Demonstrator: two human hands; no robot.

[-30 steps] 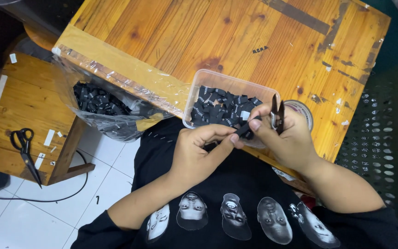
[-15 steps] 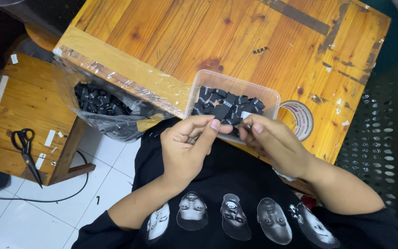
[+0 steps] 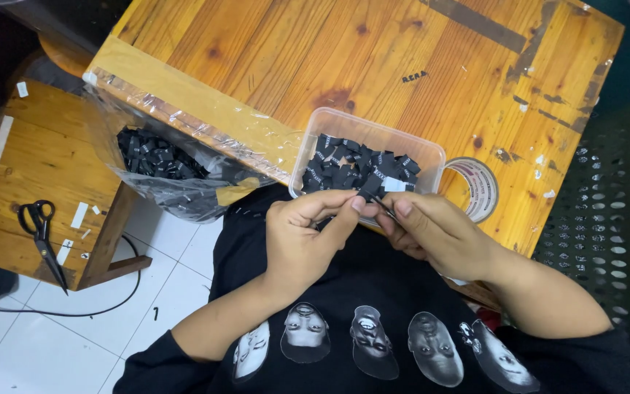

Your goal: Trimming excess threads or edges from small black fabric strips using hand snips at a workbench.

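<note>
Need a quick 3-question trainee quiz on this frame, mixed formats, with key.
1. True or false: the scissors lie on the low wooden stool.
2. The clear tub holds: A) screws B) small black labels C) coins.
3. What do the left hand and right hand pinch together?

Key: 1 true. 2 B. 3 One small black label, at the tub's near edge.
</note>
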